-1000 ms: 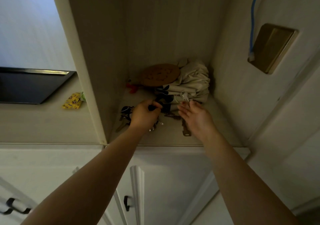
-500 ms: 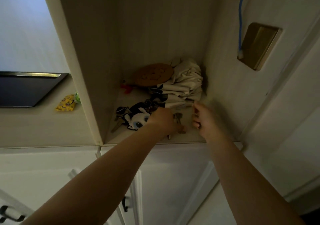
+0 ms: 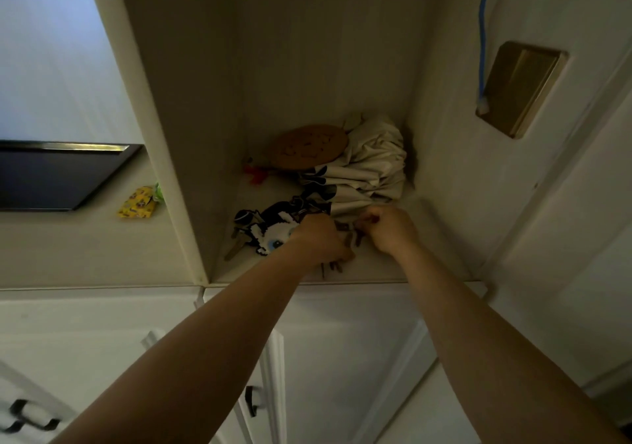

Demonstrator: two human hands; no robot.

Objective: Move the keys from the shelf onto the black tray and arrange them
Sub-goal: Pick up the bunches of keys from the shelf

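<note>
Both my hands are inside a dim shelf niche [image 3: 376, 274]. My left hand [image 3: 316, 240] is closed over a bunch of keys [image 3: 330, 267] whose tips stick out under it near the shelf's front edge. Beside it, my right hand [image 3: 391, 228] pinches another small key [image 3: 352, 235] lying between the hands. A black-and-white pixel-art keychain charm [image 3: 273, 235] with more keys [image 3: 236, 248] lies to the left on the shelf. The black tray [image 3: 58, 176] rests on the counter far left, outside the niche.
A bunched cream cloth [image 3: 369, 166] and a round cork coaster [image 3: 307, 147] fill the back of the niche. A yellow packet [image 3: 136, 203] lies on the counter near the tray. White cabinet doors with a black handle [image 3: 251, 401] are below. A blue cable [image 3: 482, 33] hangs at right.
My left hand moved right and forward, uncovering the pixel charm, and closed over keys. My right hand swung out to the right, then came back in beside the left.
</note>
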